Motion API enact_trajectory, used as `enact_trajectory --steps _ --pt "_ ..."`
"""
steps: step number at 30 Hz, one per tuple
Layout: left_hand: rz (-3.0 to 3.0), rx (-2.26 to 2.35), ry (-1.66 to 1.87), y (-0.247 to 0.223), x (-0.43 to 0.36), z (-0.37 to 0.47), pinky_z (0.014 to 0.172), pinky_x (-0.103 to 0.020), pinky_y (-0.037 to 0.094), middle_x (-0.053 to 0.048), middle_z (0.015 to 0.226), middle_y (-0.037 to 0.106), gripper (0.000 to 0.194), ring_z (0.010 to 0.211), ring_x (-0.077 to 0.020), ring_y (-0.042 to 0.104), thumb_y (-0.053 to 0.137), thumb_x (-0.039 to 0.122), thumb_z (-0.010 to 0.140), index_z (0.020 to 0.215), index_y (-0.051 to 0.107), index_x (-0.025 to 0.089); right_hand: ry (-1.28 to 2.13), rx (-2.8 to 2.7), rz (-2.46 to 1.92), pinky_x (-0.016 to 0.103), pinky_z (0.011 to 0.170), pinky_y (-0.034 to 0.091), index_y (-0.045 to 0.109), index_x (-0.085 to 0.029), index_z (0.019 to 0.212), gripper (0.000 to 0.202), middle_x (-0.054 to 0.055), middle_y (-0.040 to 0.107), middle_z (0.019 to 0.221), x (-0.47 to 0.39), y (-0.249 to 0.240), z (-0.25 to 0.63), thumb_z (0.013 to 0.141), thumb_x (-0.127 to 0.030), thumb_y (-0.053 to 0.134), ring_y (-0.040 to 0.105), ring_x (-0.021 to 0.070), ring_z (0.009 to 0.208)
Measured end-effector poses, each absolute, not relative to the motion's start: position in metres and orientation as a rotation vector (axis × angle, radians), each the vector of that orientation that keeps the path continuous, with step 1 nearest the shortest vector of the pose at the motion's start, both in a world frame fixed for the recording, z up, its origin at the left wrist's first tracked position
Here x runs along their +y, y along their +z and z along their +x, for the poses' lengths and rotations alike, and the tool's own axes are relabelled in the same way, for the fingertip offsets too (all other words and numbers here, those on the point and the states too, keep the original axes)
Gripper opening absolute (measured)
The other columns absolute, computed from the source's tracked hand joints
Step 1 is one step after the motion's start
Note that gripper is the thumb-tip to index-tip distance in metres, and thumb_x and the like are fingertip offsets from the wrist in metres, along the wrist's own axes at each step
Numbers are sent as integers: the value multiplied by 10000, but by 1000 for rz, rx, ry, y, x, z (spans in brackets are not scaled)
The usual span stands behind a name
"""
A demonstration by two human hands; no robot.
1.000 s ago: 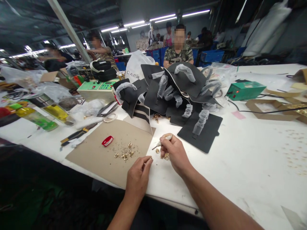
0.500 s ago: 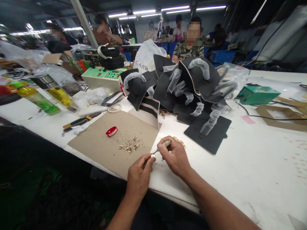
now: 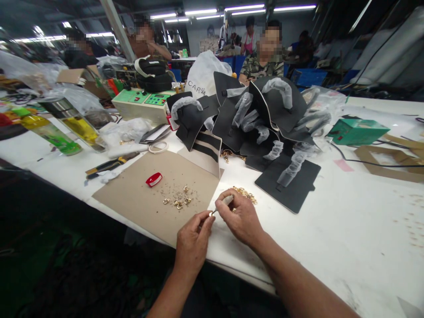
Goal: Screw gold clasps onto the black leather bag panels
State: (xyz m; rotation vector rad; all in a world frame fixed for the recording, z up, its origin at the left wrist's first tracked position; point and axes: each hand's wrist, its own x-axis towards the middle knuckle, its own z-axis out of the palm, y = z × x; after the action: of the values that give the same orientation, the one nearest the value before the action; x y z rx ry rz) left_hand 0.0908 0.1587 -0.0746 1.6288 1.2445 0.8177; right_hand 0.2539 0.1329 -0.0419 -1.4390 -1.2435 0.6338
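Between thumb and fingers, my left hand pinches a small gold metal fitting. My right hand is closed round the pale handle of a thin-tipped tool, its tip at the fitting; whether it is a screwdriver or an awl I cannot make out. Several gold fittings lie among small bits on the brown board left of my hands. A pile of gold fittings lies just behind my right hand. On the board also rests a red oval object with a white label.
Black panels with plastic-wrapped handles are heaped behind my hands. Pliers, a roll of tape and bottles lie at left. A green box stands at right. A person in camouflage sits across the table.
The tool tip has shifted slightly against the fitting, and my right fingers have moved a little. Both hands stay in nearly the same place.
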Motion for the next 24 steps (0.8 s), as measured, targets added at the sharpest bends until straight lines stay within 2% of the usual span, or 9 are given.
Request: enact_trajectory --steps 4,10,17,20,24 --pt "1665 1238 826 -79 159 91 720 -289 527 -24 850 770 329 722 -193 675 721 476 880 1091 786 232 626 -1283 -1472 260 611 398 642 -214 839 107 -38 616 681 133 -41 255 930 -261 612 551 129 593" --pt "1977 1137 877 -70 157 91 889 -330 551 -64 1032 786 238 936 -223 722 583 357 984 1077 766 237 642 -1304 -1437 259 603 379 626 -218 820 122 -38 595 665 131 -36 261 930 -261 594 529 134 593" --pt "2337 1217 892 -59 174 73 930 -330 550 -71 1083 791 240 1008 -234 743 552 349 1011 1063 756 234 808 -1044 -1402 250 566 413 626 -213 821 157 -50 589 597 127 -31 273 927 -322 589 547 128 523" --pt "2487 1418 830 -55 193 60 898 -339 546 -72 1103 796 264 1007 -253 746 540 354 1012 1109 750 228 849 -872 -1344 239 539 430 628 -206 846 188 -48 597 590 130 -31 278 921 -379 626 564 129 512" --pt "2535 1715 661 -48 209 55 741 -331 529 -56 1095 773 356 944 -260 728 579 347 988 1316 661 233 908 -699 -1269 214 465 390 611 -206 852 226 -60 562 528 136 -30 283 910 -421 653 518 120 457"
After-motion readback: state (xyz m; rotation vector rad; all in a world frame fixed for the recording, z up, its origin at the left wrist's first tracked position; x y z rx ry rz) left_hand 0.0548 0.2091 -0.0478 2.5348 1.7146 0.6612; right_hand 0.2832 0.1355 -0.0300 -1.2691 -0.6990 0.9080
